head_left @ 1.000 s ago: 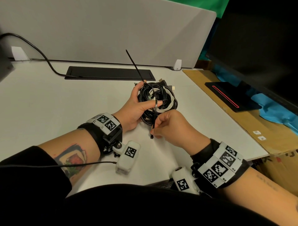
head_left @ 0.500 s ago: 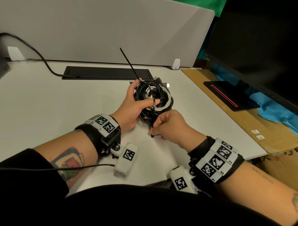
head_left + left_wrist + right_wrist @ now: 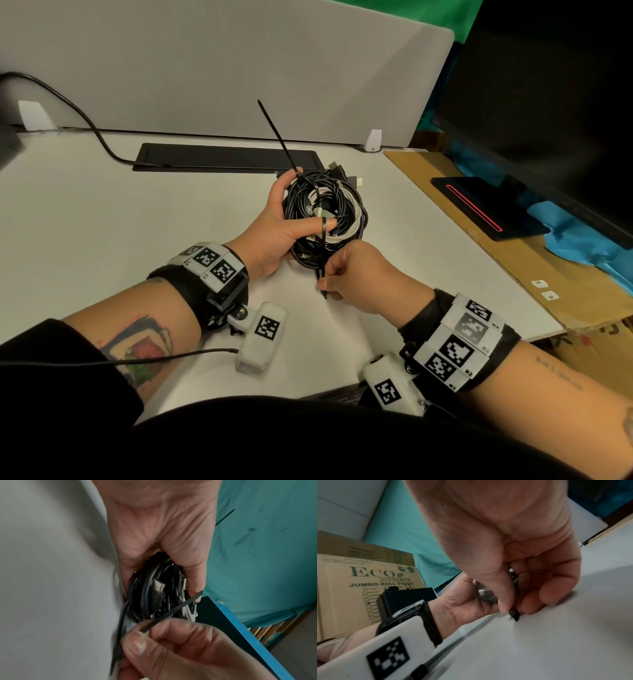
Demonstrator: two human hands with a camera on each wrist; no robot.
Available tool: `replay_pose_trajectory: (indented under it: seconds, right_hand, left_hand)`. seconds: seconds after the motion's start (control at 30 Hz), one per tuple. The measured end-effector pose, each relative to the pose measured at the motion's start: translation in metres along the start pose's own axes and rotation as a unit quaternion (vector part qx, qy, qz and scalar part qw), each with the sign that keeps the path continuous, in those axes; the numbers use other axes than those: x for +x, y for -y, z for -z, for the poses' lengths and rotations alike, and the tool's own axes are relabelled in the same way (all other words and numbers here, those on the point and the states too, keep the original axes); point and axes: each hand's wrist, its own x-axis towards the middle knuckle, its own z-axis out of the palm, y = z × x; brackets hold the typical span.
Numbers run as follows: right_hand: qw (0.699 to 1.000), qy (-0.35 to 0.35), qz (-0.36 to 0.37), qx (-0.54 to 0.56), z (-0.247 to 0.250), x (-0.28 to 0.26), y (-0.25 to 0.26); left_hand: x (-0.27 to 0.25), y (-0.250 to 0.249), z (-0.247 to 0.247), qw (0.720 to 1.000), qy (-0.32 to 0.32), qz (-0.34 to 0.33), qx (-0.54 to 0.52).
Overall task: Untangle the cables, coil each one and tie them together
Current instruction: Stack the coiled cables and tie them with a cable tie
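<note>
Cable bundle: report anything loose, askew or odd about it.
The cable bundle is coiled but not tied: the black zip tie is unfastened, its tail sticking up past the left hand, its head pinched by the right hand.

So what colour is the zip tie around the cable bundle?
Black; the zip tie shows best in the head view.

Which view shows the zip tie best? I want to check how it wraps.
Head view: the zip tie crosses the cable bundle, tail sticking up. Left wrist shows only its strap; right wrist only its head end.
</note>
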Motion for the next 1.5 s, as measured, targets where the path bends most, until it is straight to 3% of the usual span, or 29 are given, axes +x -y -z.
replay_pose_trajectory:
  seconds: [0.27,0.37,0.57,0.77,0.93,1.1,1.27,1.5]
  right_hand:
    - [0.999,0.03,-0.015,-0.031,0.007,0.001,0.002]
    - [0.996,0.067,-0.008,0.05,0.009,-0.001,0.0]
    - [0.965,0.111,0.006,0.237,0.008,-0.003,-0.004]
    - [0.946,0.068,-0.031,0.315,0.022,-0.003,-0.021]
    - [0.91,0.046,-0.086,0.404,0.04,-0.002,-0.035]
    - [0.892,0.074,-0.118,0.431,0.043,-0.004,-0.036]
    - [0.888,0.096,-0.079,0.442,0.05,-0.009,-0.024]
    - [0.842,0.043,0.012,0.537,0.077,-0.007,-0.007]
  left_hand:
    - [0.0,0.004,-0.001,0.999,0.009,-0.032,0.004]
    - [0.002,0.006,-0.002,0.999,-0.022,-0.032,0.008]
    - [0.003,0.006,0.002,0.996,-0.072,0.037,-0.033]
    - [0.004,0.004,0.005,0.991,-0.09,0.085,-0.056]
    - [0.007,0.002,0.007,0.989,-0.079,0.095,-0.087]
    - [0.008,0.003,0.007,0.987,-0.084,0.092,-0.099]
    - [0.008,0.003,0.005,0.986,-0.095,0.087,-0.103]
    - [0.009,0.002,0.004,0.989,-0.08,0.094,-0.083]
